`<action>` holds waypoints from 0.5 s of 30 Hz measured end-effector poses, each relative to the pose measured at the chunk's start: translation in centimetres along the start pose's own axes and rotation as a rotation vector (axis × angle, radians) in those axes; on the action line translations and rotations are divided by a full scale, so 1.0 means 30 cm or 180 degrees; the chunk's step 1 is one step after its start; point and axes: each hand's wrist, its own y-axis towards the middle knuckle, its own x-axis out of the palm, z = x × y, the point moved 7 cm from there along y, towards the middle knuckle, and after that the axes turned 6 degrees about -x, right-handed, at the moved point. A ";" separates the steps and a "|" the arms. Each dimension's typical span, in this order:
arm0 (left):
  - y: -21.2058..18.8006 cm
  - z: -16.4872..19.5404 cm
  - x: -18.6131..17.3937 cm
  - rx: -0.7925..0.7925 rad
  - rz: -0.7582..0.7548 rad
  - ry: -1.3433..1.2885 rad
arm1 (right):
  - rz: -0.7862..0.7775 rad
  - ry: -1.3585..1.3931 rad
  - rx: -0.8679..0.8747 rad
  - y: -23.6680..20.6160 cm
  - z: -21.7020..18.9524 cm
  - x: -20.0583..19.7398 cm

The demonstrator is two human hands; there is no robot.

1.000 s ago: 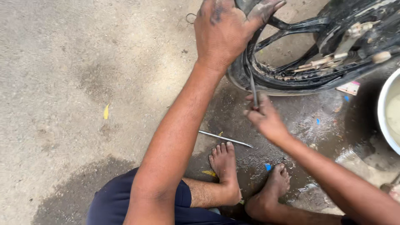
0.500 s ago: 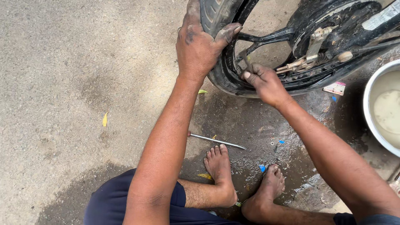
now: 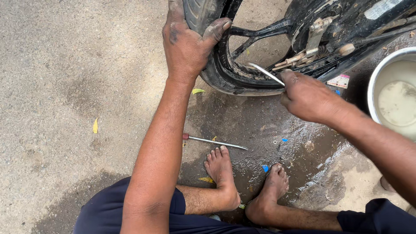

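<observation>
Head view: the left hand (image 3: 186, 47) has its fingers (image 3: 216, 28) wrapped tight over the black tyre (image 3: 203, 13) of the wheel. To their right, the right hand (image 3: 305, 95) is closed on a metal tyre lever (image 3: 265, 73) that reaches into the rim (image 3: 242, 82). Below the fingers, a screwdriver (image 3: 214, 141) lies on the wet ground (image 3: 260, 125); right of them stands a metal basin (image 3: 392, 93).
</observation>
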 end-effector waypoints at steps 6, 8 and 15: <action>0.032 0.024 -0.018 0.0071 -0.0023 0.0040 | -0.0442 -0.0563 -0.0344 0.048 -0.052 -0.151; 0.045 0.019 -0.013 -0.0030 -0.0186 -0.0208 | -0.0443 -0.0864 -0.0635 0.073 -0.090 -0.211; 0.060 0.002 -0.007 0.0117 -0.0255 -0.0033 | -0.0862 -0.1024 -0.1070 0.162 -0.171 -0.255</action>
